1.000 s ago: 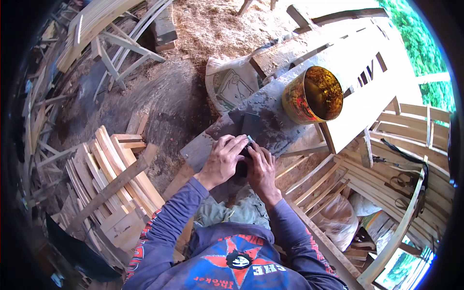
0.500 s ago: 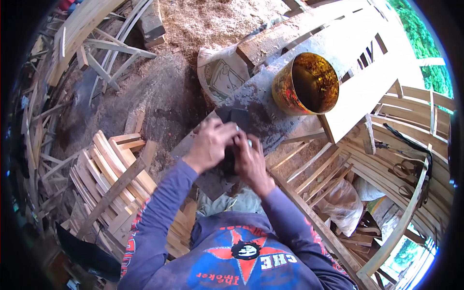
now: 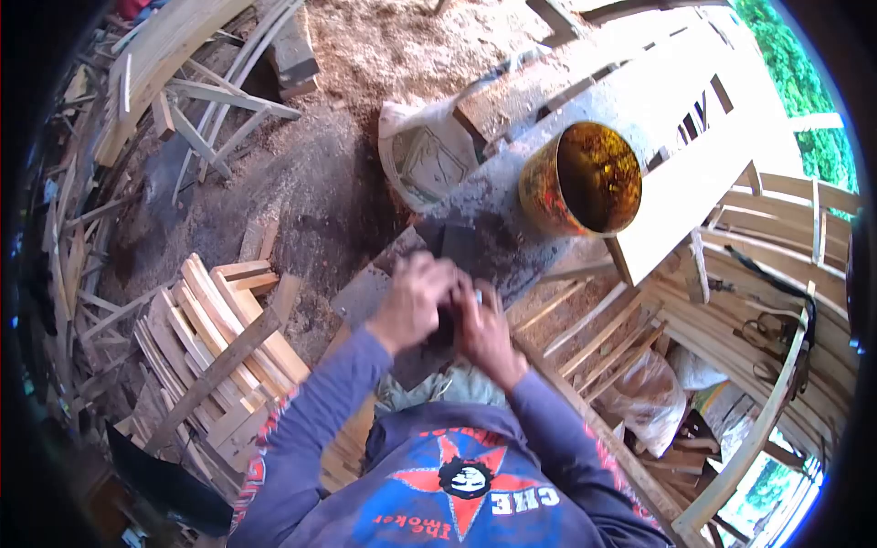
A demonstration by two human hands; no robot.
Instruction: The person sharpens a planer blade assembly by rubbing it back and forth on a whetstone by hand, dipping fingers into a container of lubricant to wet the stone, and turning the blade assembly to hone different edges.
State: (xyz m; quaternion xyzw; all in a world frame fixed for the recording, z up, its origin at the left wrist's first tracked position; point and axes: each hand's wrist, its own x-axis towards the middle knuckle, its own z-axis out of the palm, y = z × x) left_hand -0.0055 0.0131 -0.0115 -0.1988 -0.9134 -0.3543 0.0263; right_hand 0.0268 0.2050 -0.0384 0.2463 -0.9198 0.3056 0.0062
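Observation:
My left hand (image 3: 420,297) and my right hand (image 3: 486,333) are close together over a worn, dark-stained board (image 3: 365,294). Both sets of fingers curl inward, nearly meeting. Whatever they grip is small and mostly hidden, and the left fingers are blurred. Beyond the fingertips a dark, flat block (image 3: 454,243) lies on the board, its near end covered by my hands. Past it, to the right, stands an open round tin (image 3: 534,187), yellow and stained, with dark content or a dark inside.
A printed sack (image 3: 429,160) hangs or lies at the board's far left side. Cut wood strips (image 3: 215,333) are stacked at left. To the right are a wooden frame (image 3: 585,388), a clear plastic bag (image 3: 647,402) and slatted planks (image 3: 776,196). Sawdust (image 3: 393,46) covers the ground.
The view has shifted slightly, so the surroundings sit a little lower and to the right. My hands stay together at the block, drawn slightly nearer my body.

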